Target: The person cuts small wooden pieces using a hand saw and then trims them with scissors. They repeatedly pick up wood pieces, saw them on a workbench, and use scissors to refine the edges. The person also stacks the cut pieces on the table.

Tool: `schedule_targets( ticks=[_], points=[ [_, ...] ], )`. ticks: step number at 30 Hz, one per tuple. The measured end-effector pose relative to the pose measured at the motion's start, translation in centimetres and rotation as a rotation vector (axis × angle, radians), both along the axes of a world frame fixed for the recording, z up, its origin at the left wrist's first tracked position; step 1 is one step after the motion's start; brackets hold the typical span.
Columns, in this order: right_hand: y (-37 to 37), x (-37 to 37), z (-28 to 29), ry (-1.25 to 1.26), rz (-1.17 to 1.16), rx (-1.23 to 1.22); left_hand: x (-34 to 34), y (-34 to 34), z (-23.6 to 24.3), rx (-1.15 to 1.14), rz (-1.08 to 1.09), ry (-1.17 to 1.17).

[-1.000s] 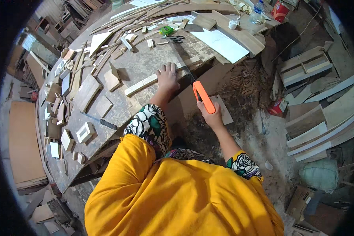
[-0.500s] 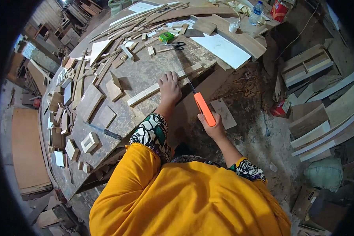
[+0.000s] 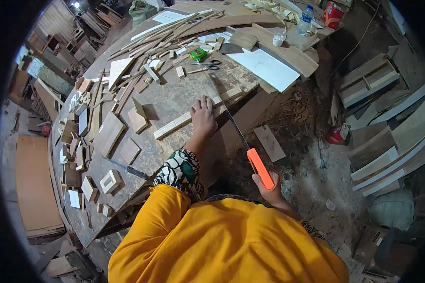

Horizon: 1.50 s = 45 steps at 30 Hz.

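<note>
Mid-frame, my left hand (image 3: 203, 119), grip unclear, covers a batten (image 3: 174, 124). Lower right, my right hand (image 3: 270, 189) clasps a saw (image 3: 260, 168).

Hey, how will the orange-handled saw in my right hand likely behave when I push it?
The saw probably has some sideways flex, since its blade looks long and thin. Its bulky orange handle suggests weight sits toward the right hand.
</note>
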State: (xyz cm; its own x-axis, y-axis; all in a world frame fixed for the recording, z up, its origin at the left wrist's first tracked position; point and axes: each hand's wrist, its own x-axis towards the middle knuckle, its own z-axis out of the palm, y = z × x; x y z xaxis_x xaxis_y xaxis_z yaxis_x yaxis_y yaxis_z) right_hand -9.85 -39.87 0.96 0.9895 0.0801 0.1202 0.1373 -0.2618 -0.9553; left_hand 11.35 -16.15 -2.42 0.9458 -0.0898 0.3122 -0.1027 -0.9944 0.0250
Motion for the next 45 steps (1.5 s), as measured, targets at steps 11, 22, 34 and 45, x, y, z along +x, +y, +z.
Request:
schedule_targets(
  ticks=[11, 22, 34, 45],
  points=[
    [-1.2, 0.8, 0.8, 0.036, 0.003, -0.016, -0.1, 0.3, -0.3, -0.053, -0.043, -0.099],
    [-0.7, 0.7, 3.4, 0.053, -0.015, 0.048, -0.2, 0.2, -0.1, -0.089, -0.036, -0.058],
    [0.1, 0.5, 2.2, -0.19, 0.078, -0.111, 0.3, 0.4, -0.8, -0.014, 0.0, -0.029],
    [-0.2, 1.8, 3.3, 0.004, 0.036, -0.055, 1.8, 1.0, 0.5, -0.301, 0.116, 0.113]
  ],
)
